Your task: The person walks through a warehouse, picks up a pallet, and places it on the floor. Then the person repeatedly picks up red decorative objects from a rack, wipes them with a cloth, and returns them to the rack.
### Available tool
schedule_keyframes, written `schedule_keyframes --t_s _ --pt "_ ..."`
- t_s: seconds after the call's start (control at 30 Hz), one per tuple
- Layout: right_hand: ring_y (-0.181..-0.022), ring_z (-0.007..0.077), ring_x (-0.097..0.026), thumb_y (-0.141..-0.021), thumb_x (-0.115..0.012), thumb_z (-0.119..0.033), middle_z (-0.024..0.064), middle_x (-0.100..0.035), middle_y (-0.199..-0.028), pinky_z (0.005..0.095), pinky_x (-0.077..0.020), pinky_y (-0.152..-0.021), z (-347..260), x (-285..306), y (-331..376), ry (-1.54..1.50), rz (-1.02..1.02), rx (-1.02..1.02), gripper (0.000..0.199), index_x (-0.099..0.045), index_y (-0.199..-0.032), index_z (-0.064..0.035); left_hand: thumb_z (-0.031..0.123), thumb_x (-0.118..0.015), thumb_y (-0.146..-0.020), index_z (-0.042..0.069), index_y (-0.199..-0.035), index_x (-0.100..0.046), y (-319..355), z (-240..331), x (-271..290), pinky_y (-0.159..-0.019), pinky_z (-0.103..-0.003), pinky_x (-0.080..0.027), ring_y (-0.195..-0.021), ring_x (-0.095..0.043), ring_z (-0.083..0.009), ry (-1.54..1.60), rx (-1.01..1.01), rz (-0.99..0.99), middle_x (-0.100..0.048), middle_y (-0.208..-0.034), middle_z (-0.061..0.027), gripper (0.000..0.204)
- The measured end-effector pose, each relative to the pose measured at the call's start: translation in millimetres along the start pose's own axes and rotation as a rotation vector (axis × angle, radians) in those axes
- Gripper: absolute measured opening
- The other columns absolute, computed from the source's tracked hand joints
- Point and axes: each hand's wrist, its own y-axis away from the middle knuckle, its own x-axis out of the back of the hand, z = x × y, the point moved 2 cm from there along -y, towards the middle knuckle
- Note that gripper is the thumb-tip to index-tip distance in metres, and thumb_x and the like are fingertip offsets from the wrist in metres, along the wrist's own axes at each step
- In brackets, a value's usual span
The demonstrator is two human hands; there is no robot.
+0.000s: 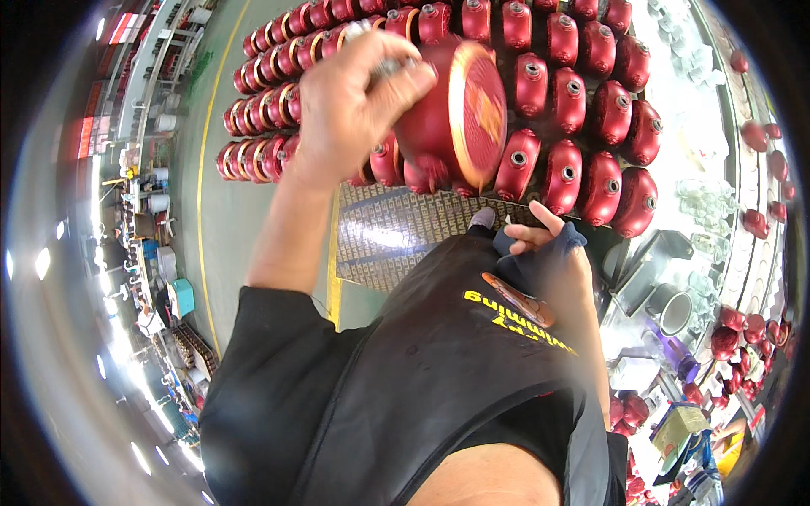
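My left hand is raised at the upper middle. Its fingers are closed round the neck end of a round, flat-sided red bottle, which is tilted so its disc-like face with a gold rim and a gold patch turns to the right. Something clear and glassy shows between the fingers at the neck. Lower and to the right, my right hand is in front of my apron, bunched round a dark blue cloth with its index finger stretched out. Part of that hand is hidden by the cloth.
Rows of similar red bottles stand close together beyond my hands. On the right are a conveyor with red pieces, clear glassware, a grey cup and a purple object. A patterned board lies below the rows.
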Motion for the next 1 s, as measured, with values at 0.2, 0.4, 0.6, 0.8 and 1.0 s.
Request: schedule_keyframes --t_s 0.2,0.4,0.6,0.8,1.0 --pt "-0.096 0.0207 -0.061 -0.092 -0.052 -0.056 0.0258 -0.060 -0.121 0.0333 -0.0495 -0.089 8.7 8.1 14.7 0.023 0.117 -0.093 0.081 -0.034 -0.144 0.0037 0.019 -0.067 -0.084 0.005 -0.089 -0.059 -36.8 -77.9 -12.3 -0.064 -0.040 -0.049 -0.072 -0.063 -0.0326 -0.266 -0.031 0.022 -0.060 -0.081 -0.0166 0.017" --pt "-0.095 0.0193 -0.060 -0.089 -0.053 -0.060 0.0241 -0.061 -0.118 0.0322 -0.0494 -0.088 11.9 12.7 18.7 0.041 0.162 -0.082 0.085 -0.035 -0.142 0.0047 0.026 -0.064 -0.085 0.004 -0.084 -0.058 -37.1 -160.3 -63.7 -0.067 -0.047 -0.049 -0.077 -0.061 -0.0381 -0.333 -0.055 0.001 -0.059 -0.085 -0.0192 0.023" --pt "-0.093 0.0180 -0.059 -0.087 -0.054 -0.062 0.0221 -0.061 -0.116 0.0312 -0.0491 -0.087 13.1 12.9 13.3 0.134 0.162 -0.069 0.088 -0.035 -0.141 0.0055 0.034 -0.062 -0.087 0.009 -0.091 -0.061 -14.4 -221.6 -115.1 -0.063 -0.042 -0.053 -0.074 -0.066 -0.0321 -0.497 0.017 -0.060 -0.067 -0.081 -0.0139 0.026" --pt "-0.094 0.0177 -0.059 -0.087 -0.056 -0.061 0.0219 -0.061 -0.116 0.0300 -0.0496 -0.086 12.2 5.2 3.3 0.177 0.179 -0.098 0.088 -0.036 -0.141 0.0057 0.036 -0.061 -0.087 0.009 -0.091 -0.061 5.8 -256.0 -143.1 -0.067 -0.046 -0.052 -0.076 -0.065 -0.0362 -0.457 0.109 -0.102 -0.067 -0.083 -0.0156 0.027" --pt "-0.094 0.0178 -0.059 -0.088 -0.056 -0.059 0.0221 -0.061 -0.115 0.0308 -0.0505 -0.085 13.1 -3.1 -9.9 0.186 0.164 -0.106 0.085 -0.036 -0.140 0.0058 0.032 -0.062 -0.086 0.009 -0.097 -0.059 11.3 -253.4 -144.1 -0.069 -0.046 -0.053 -0.080 -0.065 -0.0374 -0.382 0.145 -0.090 -0.066 -0.084 -0.0178 0.026"
